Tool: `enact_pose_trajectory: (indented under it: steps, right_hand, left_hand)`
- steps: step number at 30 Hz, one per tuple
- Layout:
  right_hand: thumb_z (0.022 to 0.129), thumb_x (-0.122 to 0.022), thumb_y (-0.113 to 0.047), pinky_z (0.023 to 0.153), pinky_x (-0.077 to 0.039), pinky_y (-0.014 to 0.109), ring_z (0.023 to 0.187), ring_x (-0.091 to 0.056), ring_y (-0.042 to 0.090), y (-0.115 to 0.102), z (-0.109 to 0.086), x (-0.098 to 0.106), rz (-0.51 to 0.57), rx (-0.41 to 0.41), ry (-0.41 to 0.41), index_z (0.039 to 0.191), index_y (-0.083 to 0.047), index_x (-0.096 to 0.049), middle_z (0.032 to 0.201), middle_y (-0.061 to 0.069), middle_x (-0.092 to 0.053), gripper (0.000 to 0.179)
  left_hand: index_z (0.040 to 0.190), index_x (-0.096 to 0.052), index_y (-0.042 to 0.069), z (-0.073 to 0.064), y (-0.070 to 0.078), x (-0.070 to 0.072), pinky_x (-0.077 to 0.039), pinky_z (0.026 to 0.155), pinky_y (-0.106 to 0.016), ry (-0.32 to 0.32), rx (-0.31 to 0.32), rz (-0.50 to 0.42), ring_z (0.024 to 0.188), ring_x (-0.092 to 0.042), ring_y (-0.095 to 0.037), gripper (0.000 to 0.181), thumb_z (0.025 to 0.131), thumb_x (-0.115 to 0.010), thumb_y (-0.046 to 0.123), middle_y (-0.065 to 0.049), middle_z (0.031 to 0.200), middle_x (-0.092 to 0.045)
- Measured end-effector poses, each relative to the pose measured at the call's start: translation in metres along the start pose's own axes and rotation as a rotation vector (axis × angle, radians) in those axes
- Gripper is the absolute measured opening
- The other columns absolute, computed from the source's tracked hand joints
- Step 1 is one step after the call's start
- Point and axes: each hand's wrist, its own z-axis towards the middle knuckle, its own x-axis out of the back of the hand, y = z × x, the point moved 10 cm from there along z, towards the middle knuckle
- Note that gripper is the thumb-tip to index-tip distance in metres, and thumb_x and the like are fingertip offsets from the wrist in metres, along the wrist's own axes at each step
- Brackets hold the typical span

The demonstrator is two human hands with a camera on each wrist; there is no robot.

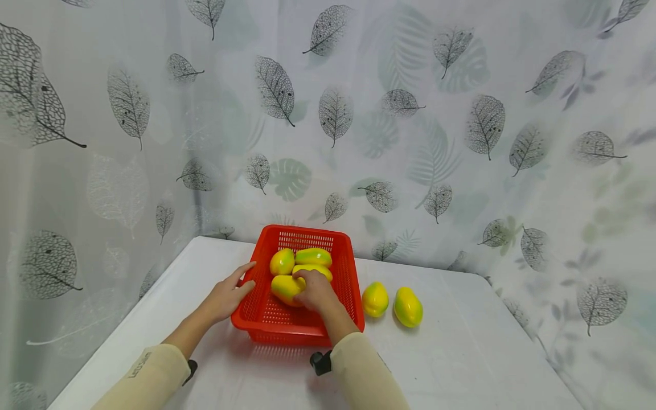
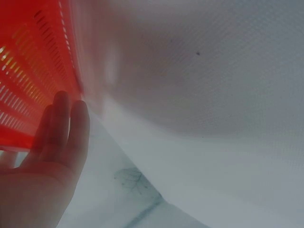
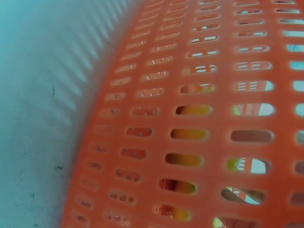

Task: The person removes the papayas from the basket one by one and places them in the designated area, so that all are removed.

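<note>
A red plastic basket point(image 1: 279, 328) with slotted walls stands on the white table, several yellow-green mangoes inside. My right hand point(image 1: 316, 291) reaches over its front rim and grips the front mango point(image 1: 283, 289), thumb and fingers round its right end. Behind that one lie another mango point(image 1: 323, 270), a rounder mango point(image 1: 282, 262) and a long, greener mango point(image 1: 314, 256). At the basket's left side, my left hand point(image 1: 225, 296) rests with fingers extended. In the left wrist view, its straight fingers point(image 2: 59, 123) lie along the outer wall. The right wrist view shows only the slotted wall point(image 3: 218, 114), with yellow behind it.
Two more mangoes, a near one point(image 1: 376, 299) and a farther one point(image 1: 408, 307), lie on the table point(image 1: 476, 341) right of the basket. A leaf-patterned curtain point(image 1: 359, 142) hangs behind and on both sides of the table.
</note>
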Motion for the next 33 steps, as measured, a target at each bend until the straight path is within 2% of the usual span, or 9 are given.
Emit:
enact_pose_trajectory:
  steps: [14, 25, 33]
  right_hand:
    - [0.073, -0.080, -0.022, 0.096, -0.042, 0.048, 0.105, -0.051, 0.021, 0.002, -0.004, 0.002, 0.022, 0.002, 0.004, 0.125, -0.027, -0.059, 0.116, -0.001, -0.057, 0.056]
    - [0.073, -0.080, -0.022, 0.095, -0.042, 0.047, 0.104, -0.050, 0.021, -0.001, -0.005, 0.007, 0.006, 0.048, 0.025, 0.123, -0.025, -0.060, 0.114, 0.001, -0.056, 0.054]
    - [0.073, -0.080, -0.022, 0.094, -0.044, 0.046, 0.106, -0.050, 0.020, -0.002, -0.008, 0.015, 0.027, 0.037, 0.034, 0.124, -0.027, -0.059, 0.116, -0.001, -0.055, 0.056]
  left_hand:
    - [0.147, -0.026, 0.026, 0.000, 0.000, -0.002, -0.056, 0.066, -0.034, 0.002, -0.008, 0.009, 0.077, -0.061, -0.020, 0.057, 0.096, -0.049, 0.034, -0.017, 0.115, -0.053]
    - [0.147, -0.025, 0.027, 0.001, -0.002, -0.002, -0.056, 0.065, -0.034, -0.001, 0.006, 0.005, 0.077, -0.062, -0.022, 0.056, 0.096, -0.048, 0.032, -0.017, 0.115, -0.052]
    - [0.147, -0.024, 0.027, 0.001, -0.003, -0.001, -0.056, 0.065, -0.033, 0.004, 0.006, 0.013, 0.076, -0.061, -0.020, 0.055, 0.097, -0.046, 0.031, -0.018, 0.114, -0.052]
